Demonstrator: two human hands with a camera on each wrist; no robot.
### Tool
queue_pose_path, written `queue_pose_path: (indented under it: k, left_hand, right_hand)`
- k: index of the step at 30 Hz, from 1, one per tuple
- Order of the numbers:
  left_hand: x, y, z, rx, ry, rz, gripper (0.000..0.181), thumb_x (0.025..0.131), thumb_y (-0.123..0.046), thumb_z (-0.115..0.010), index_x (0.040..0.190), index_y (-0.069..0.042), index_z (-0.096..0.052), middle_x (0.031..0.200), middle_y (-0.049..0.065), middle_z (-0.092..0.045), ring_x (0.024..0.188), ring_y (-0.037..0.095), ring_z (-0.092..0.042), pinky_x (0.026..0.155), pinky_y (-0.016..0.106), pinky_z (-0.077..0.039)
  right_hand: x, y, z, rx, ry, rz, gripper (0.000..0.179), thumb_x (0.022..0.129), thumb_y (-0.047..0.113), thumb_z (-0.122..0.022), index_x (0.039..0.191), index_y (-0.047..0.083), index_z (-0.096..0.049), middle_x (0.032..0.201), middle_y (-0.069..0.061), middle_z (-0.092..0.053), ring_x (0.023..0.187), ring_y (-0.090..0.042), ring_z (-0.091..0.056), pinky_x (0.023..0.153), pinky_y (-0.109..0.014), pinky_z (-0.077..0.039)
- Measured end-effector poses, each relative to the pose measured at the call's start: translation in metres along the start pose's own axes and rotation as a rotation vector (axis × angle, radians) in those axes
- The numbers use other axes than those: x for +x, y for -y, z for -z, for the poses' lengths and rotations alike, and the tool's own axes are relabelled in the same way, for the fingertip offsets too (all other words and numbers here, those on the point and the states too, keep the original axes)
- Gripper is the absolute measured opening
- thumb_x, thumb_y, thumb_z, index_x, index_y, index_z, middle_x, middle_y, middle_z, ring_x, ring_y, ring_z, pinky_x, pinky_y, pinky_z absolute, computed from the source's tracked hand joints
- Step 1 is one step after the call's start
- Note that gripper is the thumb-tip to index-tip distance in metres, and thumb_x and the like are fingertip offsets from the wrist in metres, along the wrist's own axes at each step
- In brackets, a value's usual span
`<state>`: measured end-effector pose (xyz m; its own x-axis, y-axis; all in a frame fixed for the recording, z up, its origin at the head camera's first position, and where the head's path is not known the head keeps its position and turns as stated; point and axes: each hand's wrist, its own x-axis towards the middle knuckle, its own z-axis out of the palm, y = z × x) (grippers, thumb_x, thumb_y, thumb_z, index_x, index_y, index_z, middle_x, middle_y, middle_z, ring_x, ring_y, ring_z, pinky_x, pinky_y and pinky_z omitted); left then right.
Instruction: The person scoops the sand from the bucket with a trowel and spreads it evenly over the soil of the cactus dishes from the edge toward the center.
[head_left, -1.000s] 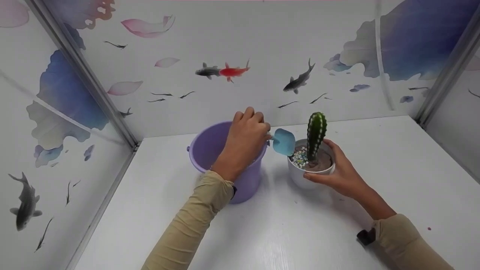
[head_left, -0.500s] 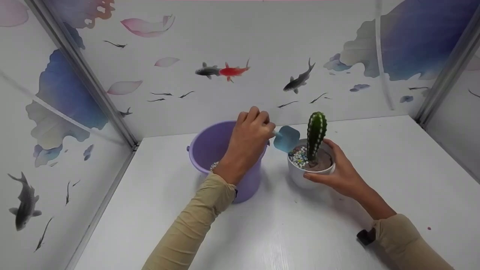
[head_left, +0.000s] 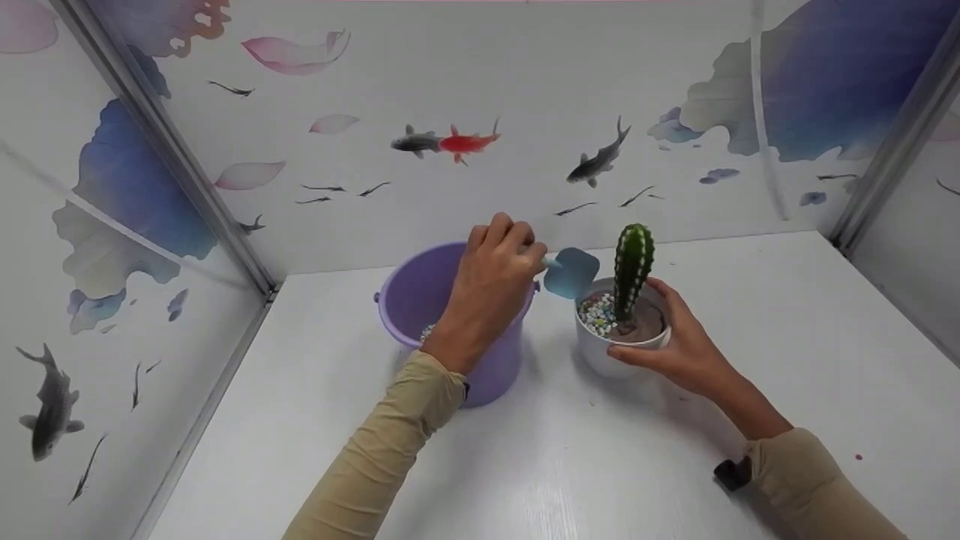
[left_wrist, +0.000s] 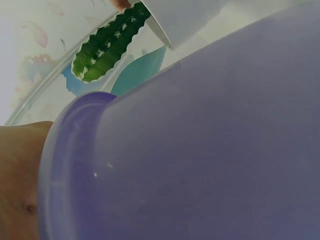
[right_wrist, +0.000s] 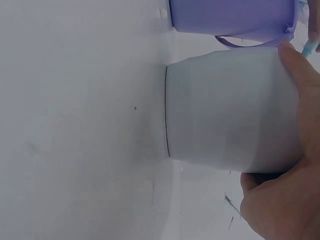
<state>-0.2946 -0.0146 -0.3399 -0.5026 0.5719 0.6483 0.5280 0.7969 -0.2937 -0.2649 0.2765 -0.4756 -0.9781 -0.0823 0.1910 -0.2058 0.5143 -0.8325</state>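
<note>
Nearest to us are two beige sleeves (head_left: 360,457), and at the right cuff we see a black band (head_left: 733,475). The right hand (head_left: 694,352) holds the white pot (head_left: 607,360): its thumb is at the near side of the rim and its fingers go around the farther side, so it is spread only as wide as the pot. This pot stands on the white table (head_left: 525,480), to the right of the purple bucket (head_left: 495,367). The left hand (head_left: 487,289) is above the bucket, its fingers curled closely around the handle of the blue scoop (head_left: 571,273). The scoop's blade is just beside the pot's rim; whether they touch, we cannot tell. In the pot we find colourful pebbles (head_left: 598,315) on the left, brownish soil (head_left: 646,330) on the right, and an almost upright green cactus (head_left: 634,262). Farthest is the wall (head_left: 525,60) with painted fish.
</note>
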Motion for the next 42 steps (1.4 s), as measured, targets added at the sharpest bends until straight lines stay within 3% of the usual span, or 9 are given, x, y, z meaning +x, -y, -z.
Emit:
queue_pose_path:
  k: [5, 12, 15, 20, 29, 32, 34, 38, 42]
  left_hand:
    - [-0.007, 0.01, 0.003, -0.099, 0.004, 0.073, 0.017, 0.098, -0.028, -0.083, 0.112, -0.019, -0.084, 0.109, 0.001, -0.073, 0.105, 0.021, -0.059, 0.091, 0.037, -0.047]
    - [-0.024, 0.032, 0.005, -0.509, 0.026, 0.31, 0.021, 0.097, -0.03, -0.083, 0.113, -0.016, -0.085, 0.104, 0.002, -0.074, 0.101, 0.022, -0.059, 0.094, 0.043, -0.047]
    - [-0.029, 0.04, 0.004, -0.614, 0.026, 0.408, 0.022, 0.096, -0.03, -0.084, 0.113, -0.016, -0.085, 0.103, 0.002, -0.075, 0.102, 0.022, -0.06, 0.095, 0.042, -0.048]
    - [-0.038, 0.052, 0.007, -0.664, 0.038, 0.506, 0.024, 0.097, -0.029, -0.084, 0.115, -0.015, -0.085, 0.105, 0.004, -0.076, 0.105, 0.024, -0.062, 0.096, 0.041, -0.052]
    - [-0.059, 0.08, 0.012, -0.683, 0.045, 0.574, 0.023, 0.099, -0.03, -0.082, 0.114, -0.014, -0.084, 0.109, 0.008, -0.077, 0.11, 0.028, -0.065, 0.099, 0.047, -0.053]
    - [-0.066, 0.089, 0.012, -0.674, 0.053, 0.592, 0.023, 0.098, -0.029, -0.083, 0.114, -0.013, -0.084, 0.111, 0.01, -0.077, 0.111, 0.03, -0.065, 0.1, 0.048, -0.053]
    - [-0.07, 0.094, 0.013, -0.671, 0.054, 0.606, 0.024, 0.097, -0.028, -0.083, 0.115, -0.012, -0.084, 0.112, 0.011, -0.078, 0.112, 0.031, -0.066, 0.101, 0.049, -0.053]
    - [-0.077, 0.105, 0.014, -0.655, 0.053, 0.632, 0.024, 0.098, -0.028, -0.083, 0.115, -0.011, -0.084, 0.113, 0.011, -0.077, 0.113, 0.031, -0.066, 0.102, 0.05, -0.052]
    - [-0.085, 0.113, 0.013, -0.622, 0.068, 0.637, 0.025, 0.099, -0.029, -0.082, 0.116, -0.01, -0.084, 0.112, 0.013, -0.076, 0.112, 0.032, -0.066, 0.1, 0.05, -0.053]
  right_hand:
    - [-0.001, 0.0, -0.001, -0.004, -0.002, -0.004, 0.128, 0.08, 0.048, -0.097, 0.173, 0.019, -0.015, 0.178, -0.015, -0.024, 0.165, -0.043, -0.024, 0.125, -0.077, -0.025]
    - [-0.001, -0.001, -0.001, -0.021, -0.001, -0.019, 0.129, 0.081, 0.05, -0.095, 0.174, 0.02, -0.012, 0.179, -0.016, -0.023, 0.166, -0.044, -0.022, 0.124, -0.078, -0.024]
    - [-0.002, -0.002, 0.0, -0.033, -0.001, -0.021, 0.13, 0.081, 0.05, -0.095, 0.175, 0.02, -0.01, 0.18, -0.017, -0.021, 0.166, -0.046, -0.02, 0.124, -0.079, -0.023]
    - [-0.003, -0.003, 0.0, -0.027, 0.004, -0.015, 0.13, 0.082, 0.048, -0.095, 0.175, 0.019, -0.008, 0.18, -0.019, -0.019, 0.167, -0.046, -0.018, 0.124, -0.079, -0.022]
    - [-0.003, 0.007, 0.002, 0.008, -0.05, 0.061, 0.128, 0.089, 0.038, -0.09, 0.175, 0.021, 0.003, 0.183, -0.013, -0.004, 0.169, -0.043, -0.006, 0.126, -0.079, -0.013]
    - [-0.005, 0.017, 0.004, 0.049, -0.158, 0.126, 0.113, 0.096, 0.03, -0.082, 0.176, 0.022, -0.003, 0.183, -0.011, -0.008, 0.17, -0.039, -0.008, 0.131, -0.072, -0.011]
    - [-0.006, 0.026, 0.005, 0.105, -0.245, 0.2, 0.099, 0.1, 0.023, -0.076, 0.175, 0.019, -0.012, 0.182, -0.009, -0.015, 0.169, -0.033, -0.012, 0.136, -0.059, -0.011]
    - [-0.008, 0.044, 0.002, 0.246, -0.398, 0.432, 0.076, 0.1, 0.004, -0.065, 0.168, 0.005, -0.031, 0.174, -0.012, -0.032, 0.165, -0.026, -0.025, 0.136, -0.037, -0.017]
    - [-0.011, 0.061, -0.01, 0.351, -0.484, 0.647, 0.064, 0.094, -0.008, -0.058, 0.155, -0.011, -0.042, 0.161, -0.022, -0.047, 0.156, -0.03, -0.039, 0.13, -0.039, -0.028]
